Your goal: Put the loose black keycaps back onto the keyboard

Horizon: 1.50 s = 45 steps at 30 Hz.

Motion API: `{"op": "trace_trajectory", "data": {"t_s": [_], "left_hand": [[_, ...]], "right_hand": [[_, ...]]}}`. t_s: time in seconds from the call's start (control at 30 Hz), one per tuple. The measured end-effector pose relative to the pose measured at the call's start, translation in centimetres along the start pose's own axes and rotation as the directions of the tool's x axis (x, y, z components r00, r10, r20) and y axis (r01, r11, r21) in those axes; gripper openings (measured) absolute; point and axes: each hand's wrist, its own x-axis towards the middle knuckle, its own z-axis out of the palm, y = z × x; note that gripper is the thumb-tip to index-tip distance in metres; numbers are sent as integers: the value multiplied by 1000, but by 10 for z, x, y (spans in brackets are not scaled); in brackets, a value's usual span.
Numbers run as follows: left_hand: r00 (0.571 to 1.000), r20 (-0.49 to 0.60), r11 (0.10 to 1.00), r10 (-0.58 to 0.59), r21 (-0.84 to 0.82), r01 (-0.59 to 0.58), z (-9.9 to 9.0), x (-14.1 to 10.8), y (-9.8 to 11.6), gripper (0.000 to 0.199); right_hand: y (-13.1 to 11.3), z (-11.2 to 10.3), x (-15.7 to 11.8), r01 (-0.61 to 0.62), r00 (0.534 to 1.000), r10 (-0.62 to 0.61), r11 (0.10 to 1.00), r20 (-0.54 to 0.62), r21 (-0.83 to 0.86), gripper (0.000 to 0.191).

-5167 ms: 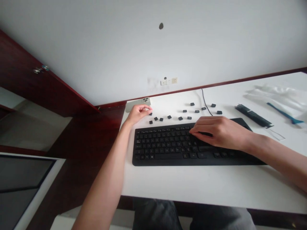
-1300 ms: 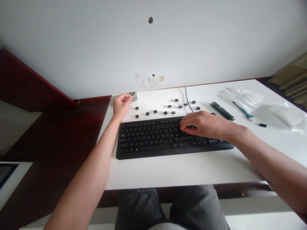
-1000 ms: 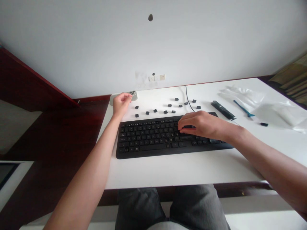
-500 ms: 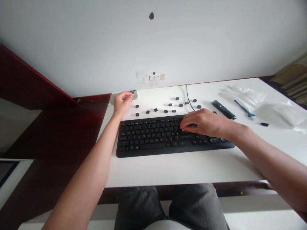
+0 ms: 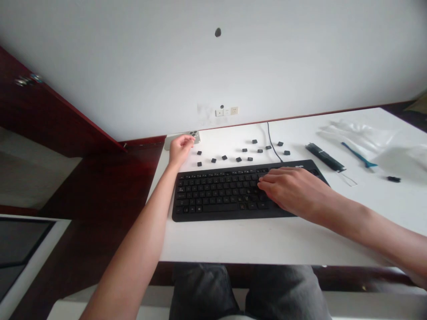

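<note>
Okay, nearest are the legs in dark grey trousers (image 5: 203, 289) under the front edge of the white counter (image 5: 233, 244). On it a long black plastic keyboard (image 5: 213, 195) lies with its long axis running left to right, roughly parallel to the counter edge. The right hand (image 5: 293, 189) is over the keyboard's right half, partly closed, fingers curled down onto the keys, nothing visible in it, can't tell if it pinches a key. The left hand (image 5: 182, 149) is off the keyboard, beyond its far left corner, so the right one is nearer, fingers loosely bent against a pale metallic smartphone (image 5: 193, 134), grip unclear. Small black square keycaps (image 5: 224, 157) are scattered just past the keyboard's far edge, right of the left hand, with a thin black cable (image 5: 271, 144) among them. Farther right are a slim black strip (image 5: 323, 157), a blue-handled tool (image 5: 358, 155) and clear plastic film (image 5: 356, 140), then white wall sockets (image 5: 227, 112)
</note>
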Motion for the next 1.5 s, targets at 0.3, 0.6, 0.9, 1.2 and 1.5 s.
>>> {"op": "trace_trajectory", "data": {"t_s": [0.3,0.6,0.9,1.2,1.5], "left_hand": [[956,251,938,154,268,-222,-12,-15,33,18],[792,595,808,138,394,-437,1,-29,58,28],[781,614,756,114,456,-469,11,-34,60,20],[760,639,770,119,424,-477,14,-35,59,14],[768,622,778,152,404,-481,13,-34,58,25]], "right_hand": [[19,7,7,-26,1000,26,1000,10,15,19],[58,6,7,-45,980,85,975,-181,218,27],[66,11,8,-84,976,132,961,-171,262,27],[77,14,6,-180,945,232,957,-231,226,28],[106,13,-1,-319,883,369,925,-291,204,27]]}}
